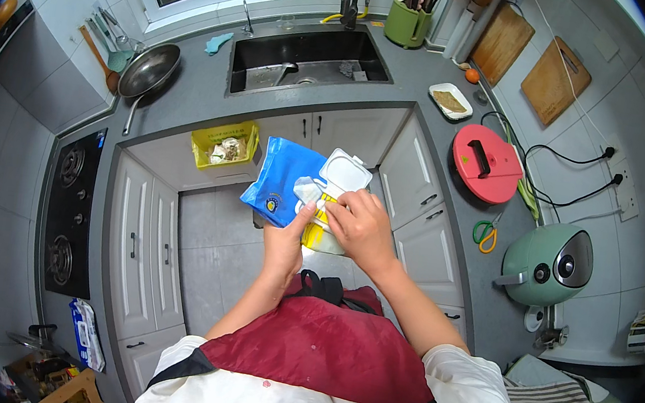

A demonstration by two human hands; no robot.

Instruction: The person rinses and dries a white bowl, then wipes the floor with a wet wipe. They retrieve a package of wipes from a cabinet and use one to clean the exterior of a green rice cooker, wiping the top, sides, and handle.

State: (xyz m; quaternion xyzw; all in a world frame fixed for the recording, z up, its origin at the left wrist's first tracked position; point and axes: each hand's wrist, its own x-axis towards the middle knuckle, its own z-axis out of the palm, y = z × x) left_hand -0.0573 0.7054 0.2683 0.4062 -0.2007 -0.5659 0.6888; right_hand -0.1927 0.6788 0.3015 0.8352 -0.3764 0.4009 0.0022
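Note:
A soft pack of wet wipes (289, 176), blue with a yellow and white part, hangs before my chest above the floor. My left hand (286, 239) holds it from below, with the thumb on its front. Its white plastic flip lid (346, 174) stands open at the top. A whitish, partly see-through flap (307, 190) sticks up at the opening. My right hand (363, 227) has its bent fingers on the pack beside the opening; whether they pinch anything is hidden.
A yellow-lined waste bin (198, 156) hangs inside the counter beyond the pack. The sink (311, 92) lies ahead, a wok (151, 69) and gas hob (76, 213) left. On the right counter are a red round appliance (498, 175), scissors (484, 236) and a green air fryer (522, 268).

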